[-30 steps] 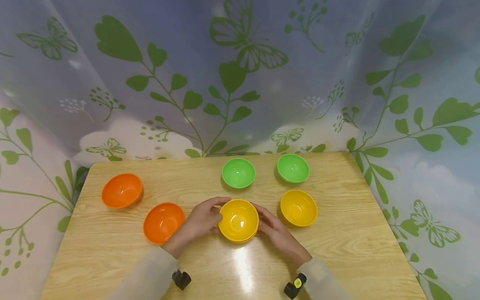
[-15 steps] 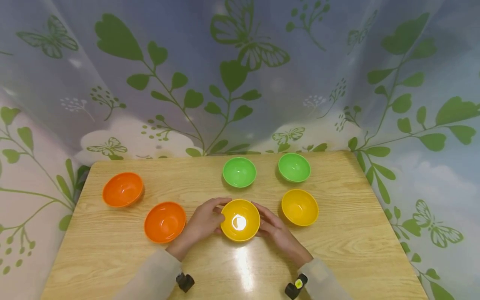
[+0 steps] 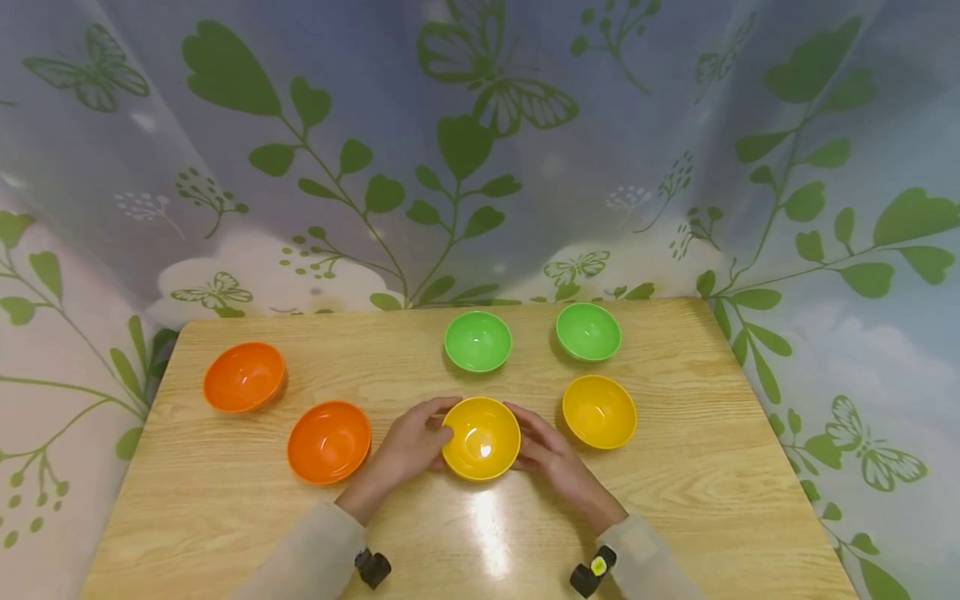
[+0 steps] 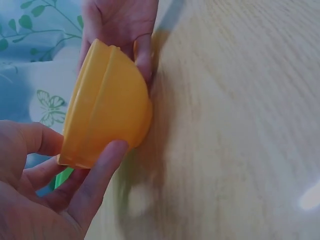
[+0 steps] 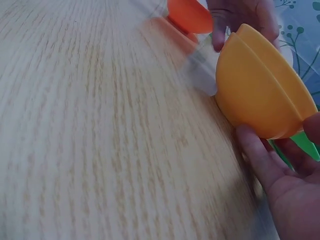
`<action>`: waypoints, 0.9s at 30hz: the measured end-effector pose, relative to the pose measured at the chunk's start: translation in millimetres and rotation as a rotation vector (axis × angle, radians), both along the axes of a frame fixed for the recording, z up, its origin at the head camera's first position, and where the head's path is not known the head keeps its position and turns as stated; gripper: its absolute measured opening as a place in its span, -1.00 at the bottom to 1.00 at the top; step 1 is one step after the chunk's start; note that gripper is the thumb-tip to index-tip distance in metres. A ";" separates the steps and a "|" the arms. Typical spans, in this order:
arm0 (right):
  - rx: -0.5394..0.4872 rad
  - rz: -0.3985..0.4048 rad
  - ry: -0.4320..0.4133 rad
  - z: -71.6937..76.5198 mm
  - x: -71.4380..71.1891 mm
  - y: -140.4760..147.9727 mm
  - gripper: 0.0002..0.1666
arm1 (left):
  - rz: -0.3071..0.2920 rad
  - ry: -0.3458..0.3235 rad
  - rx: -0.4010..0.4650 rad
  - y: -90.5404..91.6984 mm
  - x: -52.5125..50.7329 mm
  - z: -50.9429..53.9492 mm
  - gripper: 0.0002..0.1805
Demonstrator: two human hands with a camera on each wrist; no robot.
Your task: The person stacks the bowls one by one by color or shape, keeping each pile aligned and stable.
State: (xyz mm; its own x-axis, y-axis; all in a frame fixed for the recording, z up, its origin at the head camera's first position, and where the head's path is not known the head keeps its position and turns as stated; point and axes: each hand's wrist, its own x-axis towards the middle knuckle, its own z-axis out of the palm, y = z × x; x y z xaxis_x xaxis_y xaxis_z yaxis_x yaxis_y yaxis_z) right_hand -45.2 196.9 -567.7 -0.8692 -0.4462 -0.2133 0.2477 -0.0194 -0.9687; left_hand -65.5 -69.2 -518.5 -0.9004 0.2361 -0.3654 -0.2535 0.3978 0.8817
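One table [image 3: 675,517] spans the foreground. At its middle, the left hand [image 3: 408,442] and right hand [image 3: 551,454] grip two nested yellow bowls [image 3: 480,437], whose rims, offset a second ago, now line up from above. Orange bowls [image 3: 328,442] stand left, one just beside the left hand; a single yellow bowl [image 3: 598,412], right; green bowls [image 3: 477,342], behind.

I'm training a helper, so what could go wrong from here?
The stacked yellow bowls could wedge together, since they nest closely. The right hand might nudge the lone yellow bowl just beside it. The left hand might bump the nearer orange bowl, which sits close by.
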 end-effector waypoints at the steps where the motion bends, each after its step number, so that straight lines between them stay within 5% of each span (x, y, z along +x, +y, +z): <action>1: -0.002 0.001 0.005 0.3 0.1 0.1 -0.31 | 0.007 -0.010 0.010 0.1 0.6 -1.1 -0.45; 15: 0.025 -0.024 0.064 16.4 3.7 11.4 -0.39 | 0.084 -0.065 0.177 0.0 8.7 -19.9 -0.47; 27: 0.031 -0.053 0.196 38.3 1.4 35.8 -0.47 | 0.171 -0.107 0.292 -4.6 12.2 -37.4 -0.48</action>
State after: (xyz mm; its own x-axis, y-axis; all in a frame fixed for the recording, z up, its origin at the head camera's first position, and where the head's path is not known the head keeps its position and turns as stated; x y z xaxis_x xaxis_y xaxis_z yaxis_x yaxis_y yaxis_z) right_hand -43.8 232.6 -529.5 -0.9175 -0.3945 -0.0504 0.0534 0.0035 -0.9986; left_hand -53.2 -73.8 -555.9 -0.8962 0.1937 -0.3992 -0.3919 0.0762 0.9168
